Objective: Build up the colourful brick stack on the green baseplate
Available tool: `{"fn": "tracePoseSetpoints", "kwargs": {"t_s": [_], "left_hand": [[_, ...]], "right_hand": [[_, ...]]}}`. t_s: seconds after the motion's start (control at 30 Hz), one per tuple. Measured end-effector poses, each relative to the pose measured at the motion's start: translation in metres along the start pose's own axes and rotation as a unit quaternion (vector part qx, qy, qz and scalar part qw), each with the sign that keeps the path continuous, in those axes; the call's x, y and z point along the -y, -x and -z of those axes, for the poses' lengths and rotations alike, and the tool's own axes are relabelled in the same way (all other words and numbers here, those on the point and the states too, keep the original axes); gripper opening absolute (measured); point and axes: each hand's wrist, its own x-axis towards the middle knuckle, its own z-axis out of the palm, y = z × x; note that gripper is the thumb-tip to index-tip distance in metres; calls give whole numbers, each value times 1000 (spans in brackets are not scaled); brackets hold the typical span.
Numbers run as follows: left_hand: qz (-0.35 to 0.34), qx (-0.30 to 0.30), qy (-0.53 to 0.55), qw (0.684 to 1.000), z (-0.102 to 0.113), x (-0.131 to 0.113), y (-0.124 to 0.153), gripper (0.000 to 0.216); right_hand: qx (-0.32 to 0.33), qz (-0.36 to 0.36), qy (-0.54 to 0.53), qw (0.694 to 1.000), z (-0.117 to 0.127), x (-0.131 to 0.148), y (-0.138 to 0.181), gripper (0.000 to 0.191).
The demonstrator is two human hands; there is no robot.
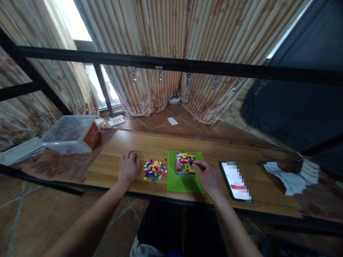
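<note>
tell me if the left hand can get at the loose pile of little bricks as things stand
Probably yes. The left hand rests on the table right beside the pile of bricks, with only bare wood between them. The right hand is over at the brick block.

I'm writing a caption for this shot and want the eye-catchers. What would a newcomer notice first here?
First the bright block of multicoloured bricks built on a green baseplate at the middle of the wooden table, with the right hand touching its right edge. Just left of it lies a loose pile of coloured bricks, beside the left hand resting on the table. A phone lies to the right.
</note>
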Motion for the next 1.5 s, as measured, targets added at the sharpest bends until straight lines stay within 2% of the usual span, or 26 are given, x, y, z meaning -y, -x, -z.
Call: {"fn": "tracePoseSetpoints", "kwargs": {"t_s": [0.4, 0.63, 0.77, 1.17, 1.37, 1.5], "left_hand": [[-2, -1, -3, 1000, 1, -1, 0, 23], [8, 8, -2, 1000, 1, -1, 1, 24], [9, 5, 1, 1000, 0, -1, 1, 24], [24, 13, 18, 999, -1, -2, 3, 26], [23, 10, 13, 1000, -1, -2, 4, 26], [28, 11, 20, 999, 0, -4, 4, 26]], "right_hand": [[23, 91, 119, 988, -17, 2, -13, 25], [30, 98, 133, 986, -16, 3, -13, 26], [28, 64, 118, 991, -16, 6, -15, 25], [-29, 60, 68, 995, -14, -7, -6, 41], [-103, 48, 90, 989, -12, -11, -6, 45], [-115, 58, 107, 986, -20, -16, -12, 53]]}}
